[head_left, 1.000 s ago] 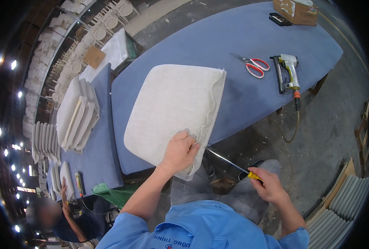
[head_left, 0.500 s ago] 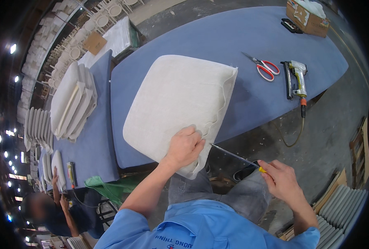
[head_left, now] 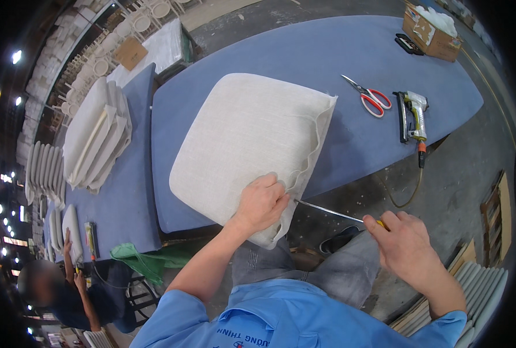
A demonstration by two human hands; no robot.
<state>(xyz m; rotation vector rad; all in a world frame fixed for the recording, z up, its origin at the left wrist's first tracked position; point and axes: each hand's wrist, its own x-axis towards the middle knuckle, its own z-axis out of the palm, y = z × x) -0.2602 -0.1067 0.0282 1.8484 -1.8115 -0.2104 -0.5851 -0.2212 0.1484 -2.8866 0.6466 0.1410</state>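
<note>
A cream fabric seat cushion (head_left: 246,127) lies tilted across the near edge of the blue-covered table, its loose fabric rim wavy along the right side. My left hand (head_left: 262,203) presses on its near right part, fingers curled and closed on the fabric by that rim. In my right hand (head_left: 403,243) is a screwdriver (head_left: 333,213) with a long thin metal shaft and a yellow handle, mostly hidden by the fingers. The shaft points left, and its tip meets the cushion's rim just beside my left fingers. Whether the tip is under the fabric I cannot tell.
Red-handled scissors (head_left: 374,101) and a staple gun (head_left: 411,119) with a hose lie on the blue table (head_left: 362,52). A cardboard box (head_left: 432,35) stands at the far right corner. Stacked cushions (head_left: 98,136) are at left, where another person (head_left: 95,298) works. Grey padded pieces (head_left: 481,296) sit lower right.
My right hand has moved a little to the right and turned, covering more of the yellow handle. My left hand keeps its hold on the cushion. The whole view has shifted slightly.
</note>
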